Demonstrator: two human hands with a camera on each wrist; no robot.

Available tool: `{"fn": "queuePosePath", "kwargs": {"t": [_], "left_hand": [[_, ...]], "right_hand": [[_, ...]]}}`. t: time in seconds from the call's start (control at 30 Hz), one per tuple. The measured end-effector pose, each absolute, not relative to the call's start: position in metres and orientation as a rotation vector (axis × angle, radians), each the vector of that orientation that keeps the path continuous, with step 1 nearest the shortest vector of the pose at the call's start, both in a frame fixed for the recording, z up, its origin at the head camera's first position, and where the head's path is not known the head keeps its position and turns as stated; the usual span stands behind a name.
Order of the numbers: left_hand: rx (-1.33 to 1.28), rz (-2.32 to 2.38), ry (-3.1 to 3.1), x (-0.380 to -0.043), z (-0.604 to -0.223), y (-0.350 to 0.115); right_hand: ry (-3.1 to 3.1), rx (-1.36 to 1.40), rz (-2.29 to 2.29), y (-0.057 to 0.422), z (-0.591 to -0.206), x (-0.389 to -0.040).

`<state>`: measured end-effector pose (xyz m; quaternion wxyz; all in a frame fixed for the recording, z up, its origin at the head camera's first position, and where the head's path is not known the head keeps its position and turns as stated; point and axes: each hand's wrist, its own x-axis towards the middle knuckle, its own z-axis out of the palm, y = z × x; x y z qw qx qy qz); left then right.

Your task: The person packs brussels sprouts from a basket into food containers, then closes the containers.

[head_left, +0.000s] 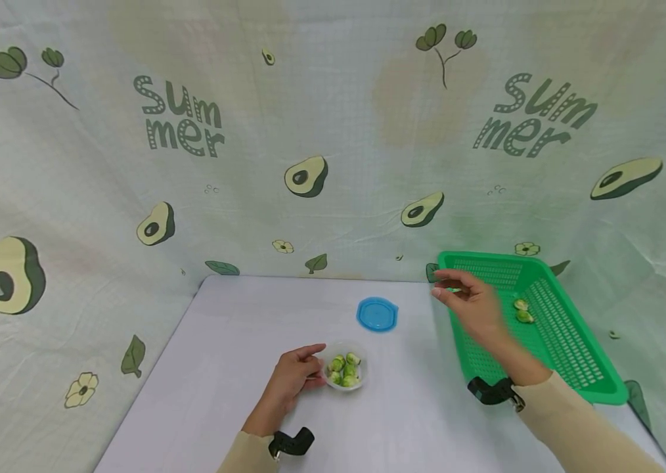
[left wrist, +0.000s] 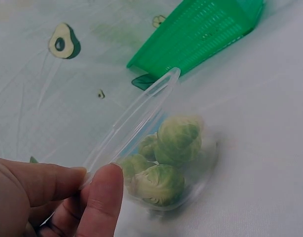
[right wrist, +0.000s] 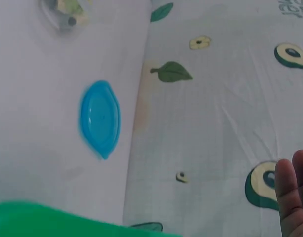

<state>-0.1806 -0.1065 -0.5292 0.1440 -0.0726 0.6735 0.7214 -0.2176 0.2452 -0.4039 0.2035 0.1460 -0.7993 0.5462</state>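
Observation:
My left hand (head_left: 296, 376) pinches the rim of a small clear plastic tub (left wrist: 207, 170) between thumb and fingers. Inside it lie several Brussels sprouts (left wrist: 178, 140), seen through the wall in the left wrist view. Raised over the left side of a green plastic basket (head_left: 596, 364) is my right hand (head_left: 477, 310), its thumb and fingers apart and nothing between the tips. A small bit of green shows in the gap behind them. Two Brussels sprouts (head_left: 523, 312) lie in the basket, right of this hand. In the right wrist view, extended fingers (right wrist: 288, 197) show at the right edge.
A blue lid (head_left: 377, 314) lies flat on the white table (head_left: 250, 328), behind the tub and left of the basket. Printed cloth (head_left: 356, 118) with avocados and leaves hangs along the back and sides. The basket stands at the table's right side.

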Motion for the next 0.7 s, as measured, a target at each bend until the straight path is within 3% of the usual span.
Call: {"fn": "queuePosePath", "kwargs": {"t": [0.23, 0.7], "left_hand": [[-0.210, 2.081, 1.945, -0.180, -0.528, -0.106], [-0.219, 2.090, 1.923, -0.178, -0.526, -0.107]], "right_hand": [[-2.397, 0.236, 1.393, 0.291, -0.397, -0.227], [-2.548, 0.139, 1.340, 0.384, -0.433, -0.260]]}}
